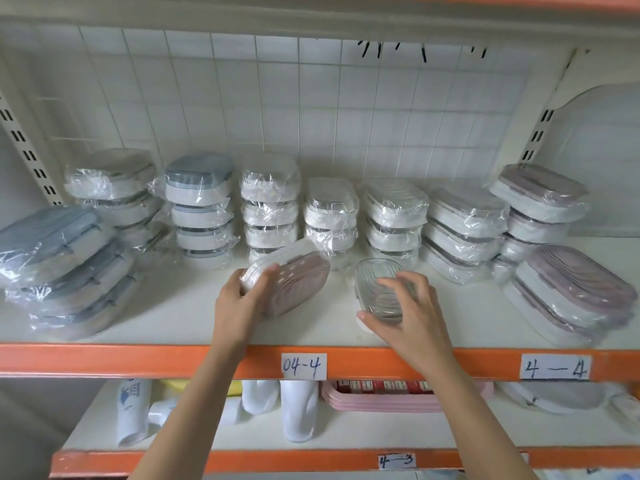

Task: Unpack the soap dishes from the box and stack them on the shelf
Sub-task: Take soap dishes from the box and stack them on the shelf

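My left hand (242,292) grips a wrapped pink soap dish (294,282), tilted up on its edge over the white shelf (173,306). My right hand (408,310) holds a clear soap dish (377,289) by its near end, just above or on the shelf surface. Behind them stand several stacks of plastic-wrapped soap dishes: white ones (270,206), grey-blue lidded ones (201,209), and pink-lidded ones (540,202). No box is in view.
A grey-blue stack (65,268) lies at the front left and a pink stack (571,296) at the front right. The orange shelf edge (138,360) carries labels "04-4" (304,366) and "4-4". The lower shelf holds white bottles (298,410) and pink trays (381,400).
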Available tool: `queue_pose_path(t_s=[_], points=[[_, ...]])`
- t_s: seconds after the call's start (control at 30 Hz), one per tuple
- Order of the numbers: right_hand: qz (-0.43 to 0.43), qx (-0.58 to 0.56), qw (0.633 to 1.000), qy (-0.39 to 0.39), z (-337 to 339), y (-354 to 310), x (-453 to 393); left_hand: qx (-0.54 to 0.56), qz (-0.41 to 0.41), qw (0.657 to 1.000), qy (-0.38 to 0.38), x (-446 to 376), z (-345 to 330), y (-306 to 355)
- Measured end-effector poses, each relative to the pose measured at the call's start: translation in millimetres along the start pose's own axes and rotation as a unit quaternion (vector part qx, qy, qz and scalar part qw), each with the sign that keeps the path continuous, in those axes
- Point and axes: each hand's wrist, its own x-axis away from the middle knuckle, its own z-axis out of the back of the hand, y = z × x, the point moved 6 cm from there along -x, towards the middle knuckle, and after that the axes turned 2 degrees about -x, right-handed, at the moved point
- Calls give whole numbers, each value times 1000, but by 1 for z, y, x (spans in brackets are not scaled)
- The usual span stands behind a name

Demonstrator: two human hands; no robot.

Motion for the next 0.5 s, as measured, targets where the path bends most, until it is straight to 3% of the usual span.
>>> queue_pose_path(t_s=[0.4, 0.5], points=[[20, -14, 1000, 8, 1, 1, 1, -3, 2, 995, 96, 2, 7, 2], [19, -18, 1000, 5, 1, 1, 1, -31, -7, 997, 77, 4, 5, 0]])
